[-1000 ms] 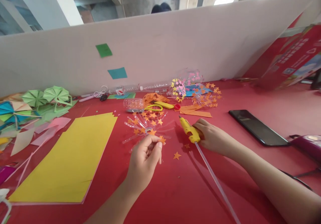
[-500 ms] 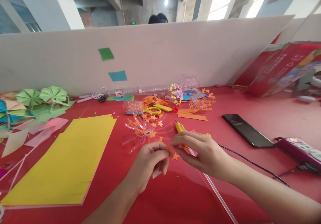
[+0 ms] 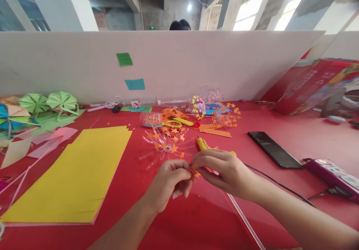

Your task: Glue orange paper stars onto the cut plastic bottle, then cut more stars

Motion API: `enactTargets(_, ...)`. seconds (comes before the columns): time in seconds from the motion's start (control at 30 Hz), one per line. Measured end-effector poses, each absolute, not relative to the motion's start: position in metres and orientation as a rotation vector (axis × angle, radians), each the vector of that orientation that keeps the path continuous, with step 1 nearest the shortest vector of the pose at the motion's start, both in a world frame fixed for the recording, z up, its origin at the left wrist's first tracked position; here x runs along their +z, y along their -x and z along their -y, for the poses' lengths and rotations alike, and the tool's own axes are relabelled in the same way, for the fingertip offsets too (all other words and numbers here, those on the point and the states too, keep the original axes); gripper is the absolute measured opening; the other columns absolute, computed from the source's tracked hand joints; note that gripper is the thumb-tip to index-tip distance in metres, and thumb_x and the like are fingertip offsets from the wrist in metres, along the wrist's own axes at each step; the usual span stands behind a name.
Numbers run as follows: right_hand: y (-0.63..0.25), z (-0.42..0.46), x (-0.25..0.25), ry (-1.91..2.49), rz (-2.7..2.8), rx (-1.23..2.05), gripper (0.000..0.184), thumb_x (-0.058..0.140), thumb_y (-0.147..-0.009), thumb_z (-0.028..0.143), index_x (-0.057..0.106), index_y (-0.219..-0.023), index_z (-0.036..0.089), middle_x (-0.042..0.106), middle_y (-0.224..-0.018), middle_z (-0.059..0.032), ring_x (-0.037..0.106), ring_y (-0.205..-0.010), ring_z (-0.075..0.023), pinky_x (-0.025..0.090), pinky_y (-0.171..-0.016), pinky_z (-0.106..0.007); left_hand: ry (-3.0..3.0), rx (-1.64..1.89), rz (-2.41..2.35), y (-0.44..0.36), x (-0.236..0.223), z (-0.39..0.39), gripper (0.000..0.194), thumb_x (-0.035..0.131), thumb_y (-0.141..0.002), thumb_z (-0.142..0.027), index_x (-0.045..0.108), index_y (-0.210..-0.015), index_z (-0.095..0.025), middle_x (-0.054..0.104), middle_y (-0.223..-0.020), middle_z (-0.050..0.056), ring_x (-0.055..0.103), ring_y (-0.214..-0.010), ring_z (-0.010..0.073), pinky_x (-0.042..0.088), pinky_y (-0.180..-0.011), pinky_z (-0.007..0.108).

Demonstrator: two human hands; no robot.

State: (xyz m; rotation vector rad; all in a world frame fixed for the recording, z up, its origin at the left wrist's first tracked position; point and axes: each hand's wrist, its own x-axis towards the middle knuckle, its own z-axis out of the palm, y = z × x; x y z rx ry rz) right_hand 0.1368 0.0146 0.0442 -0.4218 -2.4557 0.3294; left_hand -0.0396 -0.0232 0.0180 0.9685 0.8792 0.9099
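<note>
Fingers of my left hand point(image 3: 174, 179) pinch small orange paper stars point(image 3: 197, 175), which poke out past the fingertips. My right hand point(image 3: 224, 169) meets it there, thumb and fingers closed on the stars' upper edge; the exact contact is partly hidden. Just beyond lies a splayed cut plastic bottle point(image 3: 167, 147), its clear strips spread like petals and dotted with orange stars. A yellow glue gun point(image 3: 202, 143) rests partly behind my right hand. From beneath that hand a clear glue stick or rod point(image 3: 244, 218) runs toward the table's front edge.
Yellow paper sheets point(image 3: 70, 175) lie at left, near green folded paper umbrellas point(image 3: 62, 102). A phone point(image 3: 273, 149) and a purple power strip point(image 3: 331, 177) are at right. Scissors point(image 3: 171, 124), a yellow cutter point(image 3: 183, 122) and star-covered bottles point(image 3: 198, 106) stand before the white partition point(image 3: 179, 63).
The view has tilted slightly upward. My hands stay together, and the orange stars have turned a little and drawn in closer to the fingertips.
</note>
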Motion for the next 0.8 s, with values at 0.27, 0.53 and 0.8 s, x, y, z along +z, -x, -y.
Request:
enactTargets(0.27,-0.133,-0.014,0.043,0.322,2.490,0.061,0.018,0.041,-0.092,0.008,0.056,-0.093,0.018,0.067,-0.083,-0.0078,0.061,-0.073,-0.0154,0.049,-0.064,-0.026,-0.973,0.917,-0.928,0.037,0.011,0.022,0.013,0.044,-0.064,-0.024,0.053,-0.057,-0.018,0.048,-0.036,-0.003,0.030,-0.030,0.0055,0.016,-0.035,0.019)
enactTargets(0.53,-0.133,-0.020,0.048,0.511,2.372,0.082,0.015,0.045,-0.089,0.009,0.056,-0.086,0.018,0.060,-0.068,-0.0022,0.054,-0.059,-0.0134,0.044,-0.056,-0.024,-1.268,1.263,-1.348,0.080,0.045,0.008,0.010,0.055,-0.075,-0.028,0.056,-0.074,-0.018,0.054,-0.050,-0.005,0.034,-0.038,0.0055,0.025,-0.039,0.019)
enactTargets(0.8,-0.112,-0.016,0.034,0.653,2.410,0.092,0.018,0.044,-0.090,0.016,0.060,-0.082,0.018,0.055,-0.053,0.0028,0.047,-0.043,-0.0097,0.032,-0.046,-0.021,-1.703,1.091,-1.655,0.108,0.036,0.012,0.005,0.055,-0.072,-0.021,0.060,-0.071,-0.020,0.057,-0.060,-0.002,0.052,-0.055,0.0120,0.039,-0.052,0.023)
